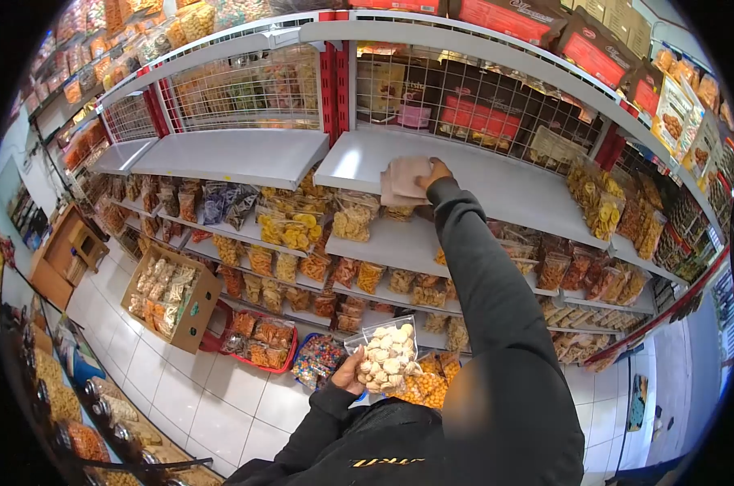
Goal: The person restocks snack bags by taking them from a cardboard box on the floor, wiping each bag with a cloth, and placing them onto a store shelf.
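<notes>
My right hand (436,173) reaches out to the upper white shelf (512,188) and is closed on a pale pink folded cloth (399,181). The cloth lies at the shelf's front edge and hangs a little over it. Low in front of my body, my left hand (350,374) grips a clear plastic bag of pale round snacks (387,355) by its side. A bag of pale chips (353,217) stands on the shelf below, left of the cloth.
Lower shelves hold many snack bags (290,230). Floor items include a cardboard box (163,298) of bags, a red basket (257,366) and a blue basket of wrapped sweets (318,361). Yellow chip bags (597,198) stand at the shelf's right end. Wire mesh (480,105) backs the shelf.
</notes>
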A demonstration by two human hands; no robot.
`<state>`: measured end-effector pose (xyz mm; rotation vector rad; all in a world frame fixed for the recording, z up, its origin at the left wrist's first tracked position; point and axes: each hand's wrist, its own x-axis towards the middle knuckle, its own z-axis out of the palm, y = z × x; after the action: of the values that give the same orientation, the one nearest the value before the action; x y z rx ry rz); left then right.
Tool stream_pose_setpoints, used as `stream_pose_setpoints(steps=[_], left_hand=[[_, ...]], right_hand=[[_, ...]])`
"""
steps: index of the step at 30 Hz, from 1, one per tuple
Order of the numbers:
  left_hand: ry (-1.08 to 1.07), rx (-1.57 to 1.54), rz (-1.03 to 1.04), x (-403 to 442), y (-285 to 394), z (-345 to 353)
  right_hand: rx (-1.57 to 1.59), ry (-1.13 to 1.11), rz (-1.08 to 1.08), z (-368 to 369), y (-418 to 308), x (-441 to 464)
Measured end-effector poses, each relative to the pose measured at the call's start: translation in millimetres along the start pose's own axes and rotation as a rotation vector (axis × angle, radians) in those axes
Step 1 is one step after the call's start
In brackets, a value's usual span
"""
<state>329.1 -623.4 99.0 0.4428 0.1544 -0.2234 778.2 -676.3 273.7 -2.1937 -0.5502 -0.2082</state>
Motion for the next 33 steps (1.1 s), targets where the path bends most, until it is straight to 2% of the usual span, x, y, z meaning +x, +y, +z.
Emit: stream_pose_setpoints(steps=[2,3,6,8,12,14,16,19,22,25,28,30,32,33], left_hand=[[0.018,0.016,-0.008,2.3,9.3,3.8],[0.032,0.023,-0.022,1.4,12.2,4.3],[0.049,0.065,-0.014,8.5,21.0,6.2],[0.059,0.091,-0.012,19.3,20.5,-3.3],[0.013,0.199,-0.014,32.3,22.9,24.1],[-0.012,0.208,-0.043,45.4,16.4,31.8],[-0.058,0.240,-0.100,61.0,6.2,41.1],[-0.139,0.330,-0.234,83.7,-17.2,53.2],[-0.191,0.385,-0.360,106.7,-44.3,68.6],[-0.205,0.561,-0.362,133.3,-67.2,86.2],[-0.212,0.734,-0.238,160.2,-72.5,121.4],[-0.166,0.727,-0.092,185.1,-78.0,142.9],[-0.113,0.786,0.032,209.2,-72.8,170.7],[-0.101,0.806,0.153,222.3,-70.2,188.3]], right_hand=[[-0.345,0.009,-0.007,-15.1,-15.7,-22.8],[-0.348,0.024,0.062,-28.1,-30.2,-38.8],[-0.242,0.211,-0.156,-54.1,-27.7,-83.4],[-0.014,0.183,-0.197,-68.6,-25.1,-139.7],[0.404,0.068,0.016,-56.8,22.2,-281.8],[0.635,-0.177,0.451,-51.1,56.4,-344.4],[0.765,-0.243,0.607,-48.9,65.4,-389.0],[1.038,-0.235,0.559,-37.2,105.4,-432.1],[1.038,-0.165,0.544,-69.2,109.7,-444.6],[1.014,-0.062,0.491,-101.5,132.9,-444.7],[0.921,0.103,0.436,-140.5,155.4,-436.2],[0.871,0.205,0.385,-180.1,162.7,-421.3],[0.941,0.323,0.325,-219.8,166.4,-403.2],[1.039,0.315,0.313,-241.2,168.4,-395.6]])
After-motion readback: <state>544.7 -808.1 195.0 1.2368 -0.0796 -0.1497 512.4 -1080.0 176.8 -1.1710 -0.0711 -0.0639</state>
